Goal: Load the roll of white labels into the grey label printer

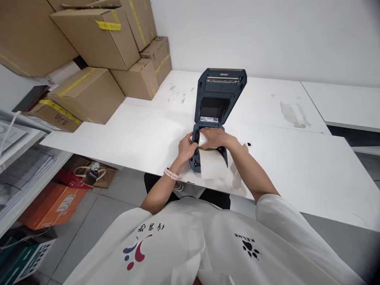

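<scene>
1. Head view: left hand (187, 149), fingers partly hidden, touches the left edge of the open printer (215, 92), thumb inward; grasp cannot be told.
2. Paper roll (202, 139), largely covered, sits inside the printer.
3. Right hand (214, 137), fingertips obscured, arches palm-down over the roll, forearm slanting leftward; grip unclear.

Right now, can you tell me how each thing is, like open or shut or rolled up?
Printer: open
Lid: raised
Paper roll: inside the printer, partly covered
Loose paper: unrolled, over the printer's front
Left hand: fingers bent, at the printer's left edge
Right hand: over the paper roll
Pink band: worn on the left wrist
Cardboard boxes: stacked, yellow-taped
Table: marked with greyish patches
</scene>
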A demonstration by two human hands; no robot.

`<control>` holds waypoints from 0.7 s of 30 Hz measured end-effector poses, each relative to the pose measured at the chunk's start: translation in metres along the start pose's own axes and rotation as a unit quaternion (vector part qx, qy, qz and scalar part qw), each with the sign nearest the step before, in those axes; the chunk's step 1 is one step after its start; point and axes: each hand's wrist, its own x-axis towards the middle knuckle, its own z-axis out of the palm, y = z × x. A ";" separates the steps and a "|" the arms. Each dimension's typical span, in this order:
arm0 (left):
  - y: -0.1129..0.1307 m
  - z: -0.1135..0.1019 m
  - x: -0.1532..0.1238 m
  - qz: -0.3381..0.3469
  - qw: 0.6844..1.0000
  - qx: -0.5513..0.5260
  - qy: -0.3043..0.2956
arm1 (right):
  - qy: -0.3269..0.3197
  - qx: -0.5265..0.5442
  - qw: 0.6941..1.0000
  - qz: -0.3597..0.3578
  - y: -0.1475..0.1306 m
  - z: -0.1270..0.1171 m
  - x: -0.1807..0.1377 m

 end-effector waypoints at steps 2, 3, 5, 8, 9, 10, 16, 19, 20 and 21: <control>0.002 -0.001 -0.002 0.003 1.000 -0.006 0.003 | 0.039 0.009 0.999 -0.013 -0.002 0.004 -0.013; 0.003 -0.001 -0.003 0.004 1.000 -0.008 0.002 | 0.072 0.019 0.997 -0.031 -0.005 0.006 -0.024; 0.004 -0.002 -0.006 0.003 1.000 -0.012 -0.004 | 0.144 0.052 0.985 -0.077 -0.011 0.016 -0.051; 0.002 -0.001 -0.008 0.004 1.000 -0.025 0.005 | 0.186 0.096 0.970 -0.120 -0.027 0.041 -0.090; 0.000 0.000 -0.008 0.005 0.999 -0.041 0.009 | 0.188 0.104 0.969 -0.121 -0.033 0.051 -0.099; -0.002 0.001 -0.007 0.005 0.998 -0.064 0.009 | 0.191 0.110 0.968 -0.118 -0.038 0.061 -0.106; -0.018 0.011 0.001 -0.016 0.973 -0.224 -0.049 | 0.237 0.120 0.960 -0.084 -0.049 0.096 -0.115; -0.020 0.011 0.000 -0.024 0.967 -0.243 -0.077 | 0.235 0.124 0.961 -0.082 -0.048 0.095 -0.115; -0.021 0.011 -0.001 -0.024 0.967 -0.240 -0.083 | 0.233 0.126 0.961 -0.083 -0.048 0.094 -0.116; -0.020 0.010 -0.002 -0.023 0.968 -0.235 -0.087 | 0.230 0.130 0.961 -0.084 -0.048 0.093 -0.117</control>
